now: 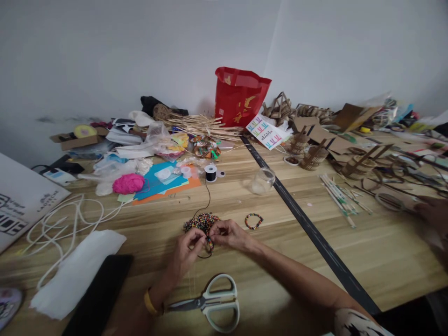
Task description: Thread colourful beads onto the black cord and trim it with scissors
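Note:
My left hand is closed in a pinch at the near edge of a pile of small multicoloured beads. Thumb and forefinger seem to grip a thin black cord, which loops below the fingers and also runs up to a spool. Facing it, my right hand is pinched shut too, its fingertips almost meeting the left ones; what they hold is too small to make out. Some beads hang in a short string just below the fingertips. A finished-looking bead bracelet lies right of my right hand.
White-handled scissors lie close in front, beside a black flat object and white tissue. A clear jar stands beyond the bracelet. Craft supplies and a red bag line the wall. Another person's hand is at right.

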